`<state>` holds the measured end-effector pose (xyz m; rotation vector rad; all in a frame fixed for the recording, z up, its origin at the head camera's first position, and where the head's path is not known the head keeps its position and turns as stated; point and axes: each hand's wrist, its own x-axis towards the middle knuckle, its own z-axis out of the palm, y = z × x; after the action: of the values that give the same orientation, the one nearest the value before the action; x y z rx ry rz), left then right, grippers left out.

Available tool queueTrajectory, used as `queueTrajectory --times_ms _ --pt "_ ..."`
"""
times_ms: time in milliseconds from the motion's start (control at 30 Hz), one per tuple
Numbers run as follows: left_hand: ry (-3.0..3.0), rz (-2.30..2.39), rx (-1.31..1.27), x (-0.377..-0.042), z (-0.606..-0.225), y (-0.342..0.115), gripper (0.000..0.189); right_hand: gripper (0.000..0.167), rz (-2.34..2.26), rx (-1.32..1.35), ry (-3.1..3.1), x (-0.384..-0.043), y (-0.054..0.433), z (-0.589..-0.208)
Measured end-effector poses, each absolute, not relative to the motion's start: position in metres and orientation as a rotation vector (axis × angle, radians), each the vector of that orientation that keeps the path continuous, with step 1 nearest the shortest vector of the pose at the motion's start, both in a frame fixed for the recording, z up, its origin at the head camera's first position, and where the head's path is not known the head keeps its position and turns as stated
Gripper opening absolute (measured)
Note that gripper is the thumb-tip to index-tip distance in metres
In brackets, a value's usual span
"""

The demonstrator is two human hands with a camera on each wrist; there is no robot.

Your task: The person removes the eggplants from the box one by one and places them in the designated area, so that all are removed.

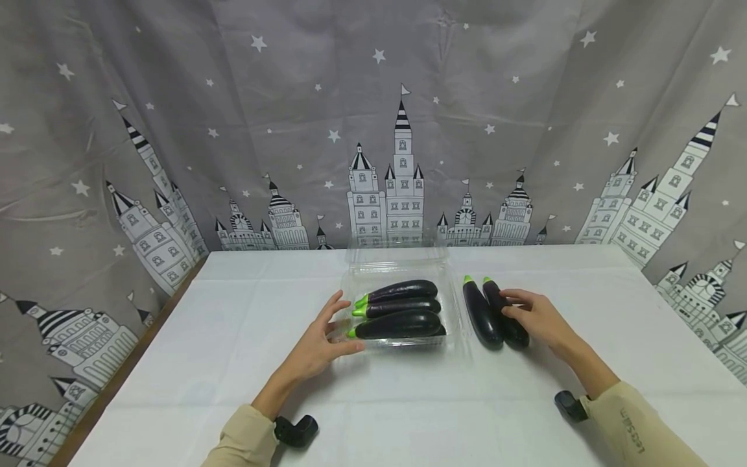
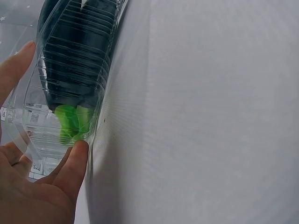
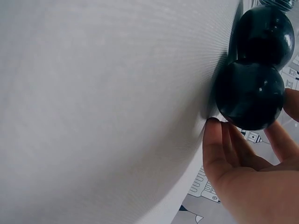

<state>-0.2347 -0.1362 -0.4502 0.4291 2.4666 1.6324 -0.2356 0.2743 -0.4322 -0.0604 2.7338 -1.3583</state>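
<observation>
A clear hinged plastic container (image 1: 446,285) holds several dark eggplants (image 1: 403,323), their green stems pointing left. At its left end is my left hand (image 1: 315,344), fingers spread, with a fingertip (image 2: 80,148) against the ribbed wall near the stems. Two more eggplants lie side by side on the cloth to the right of the container. My right hand (image 1: 537,318) is at the outer one, the right eggplant (image 1: 516,332), with bent fingers on its top and right side. The left eggplant (image 1: 481,318) touches it and has no hand on it.
White cloth (image 1: 408,408) covers the table. The container's lid (image 1: 397,254) stands open toward the back. Behind the table hangs a grey curtain (image 1: 292,130) with castles and stars. Black wrist cameras (image 1: 296,431) sit below both hands.
</observation>
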Motion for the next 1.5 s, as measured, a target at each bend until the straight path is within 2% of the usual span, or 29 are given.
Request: queueTrajectory --times_ms 867,1167,1500 --pt "2.453 1.661 0.43 -0.233 -0.451 -0.135 0.097 0.053 -1.381 -0.067 2.795 -0.234 0.276 -0.421" --pt "2.493 1.624 0.432 -0.236 -0.452 -0.137 0.09 0.054 -1.357 -0.141 2.814 -0.225 0.272 -0.406" --pt "2.466 1.642 0.452 -0.235 -0.45 -0.135 0.094 0.048 -1.503 -0.263 2.78 -0.218 0.255 -0.396"
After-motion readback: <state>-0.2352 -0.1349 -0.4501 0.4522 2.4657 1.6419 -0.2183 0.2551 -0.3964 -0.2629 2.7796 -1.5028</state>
